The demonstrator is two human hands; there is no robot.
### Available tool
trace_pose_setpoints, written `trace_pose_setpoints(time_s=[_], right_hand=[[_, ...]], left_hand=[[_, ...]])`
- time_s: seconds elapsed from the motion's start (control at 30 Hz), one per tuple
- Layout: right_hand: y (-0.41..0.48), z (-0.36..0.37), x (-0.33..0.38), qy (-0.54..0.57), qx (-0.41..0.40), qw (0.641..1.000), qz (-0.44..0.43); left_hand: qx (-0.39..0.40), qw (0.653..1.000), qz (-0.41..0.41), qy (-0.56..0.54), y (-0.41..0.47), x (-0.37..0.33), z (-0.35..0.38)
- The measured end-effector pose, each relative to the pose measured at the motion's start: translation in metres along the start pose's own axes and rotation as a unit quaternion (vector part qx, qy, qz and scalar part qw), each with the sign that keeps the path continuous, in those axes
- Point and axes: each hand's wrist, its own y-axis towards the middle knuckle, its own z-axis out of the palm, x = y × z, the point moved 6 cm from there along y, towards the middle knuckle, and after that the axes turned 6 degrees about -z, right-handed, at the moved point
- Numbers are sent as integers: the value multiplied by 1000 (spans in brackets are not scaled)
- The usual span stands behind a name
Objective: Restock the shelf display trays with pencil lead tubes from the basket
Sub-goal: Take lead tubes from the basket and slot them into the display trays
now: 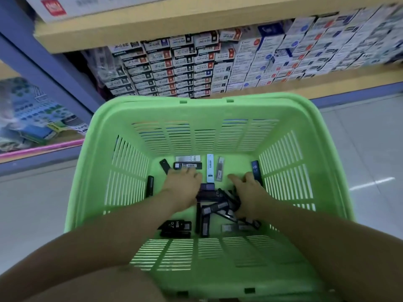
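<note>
reaching into the green basket (209, 110), left hand (183, 184) and right hand (248, 188) – fingers spread, gripping nothing – flank the lead tubes (214, 205), likely to gather them.

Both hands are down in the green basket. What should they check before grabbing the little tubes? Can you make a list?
1. Left hand down at the basket floor: ok.
2. Right hand beside the tube pile: ok.
3. Tubes left to take, like the white tube: ok.
4. Grip shut on a tube: cannot tell, the fingers hide it.
5. Green basket sits level on the floor: ok.
6. Display trays have room: cannot tell, only stacked boxes show.
</note>
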Motion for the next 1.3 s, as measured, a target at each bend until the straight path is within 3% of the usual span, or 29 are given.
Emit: trace_pose_setpoints(time_s=[0.1,0.2,0.33,0.43,0.63,0.73,0.87,1.0,1.03,1.1,1.13,1.17,1.23,1.27,1.3], right_hand=[[6,-3,-3,61,-60,996,34],[6,11,1,-3,-42,999,10],[9,13,11,-51,-103,993,-21],[15,4,20,-28,-108,993,-32],[22,-3,18,2,-72,997,-19],[25,-14,11,121,-84,989,33],[22,-22,0,430,-91,888,133],[16,-19,-1,581,-104,785,186],[13,-17,-2,626,-119,744,204],[9,-9,1,709,-123,658,221],[8,-7,7,745,-113,621,215],[7,-7,15,769,-99,598,202],[8,-12,33,783,-74,594,166],[9,-15,41,783,-69,600,152],[11,-18,46,782,-69,602,145]], left_hand=[[25,997,-22,-70,8,10,-2],[65,987,43,-138,0,-15,0],[30,990,-1,-138,-9,-32,10],[7,986,-25,-163,-6,-24,11],[34,964,-17,-262,-2,0,7],[48,957,-14,-286,-2,-3,7],[81,930,-26,-358,2,-4,12],[98,877,-83,-463,14,13,4],[83,836,-108,-531,16,17,0],[72,704,-160,-688,15,18,-5],[66,654,-176,-733,13,14,-6],[58,632,-181,-752,12,8,-7],[47,632,-165,-755,7,-10,-11],[42,657,-152,-737,5,-17,-14],[35,707,-135,-693,3,-23,-19]])
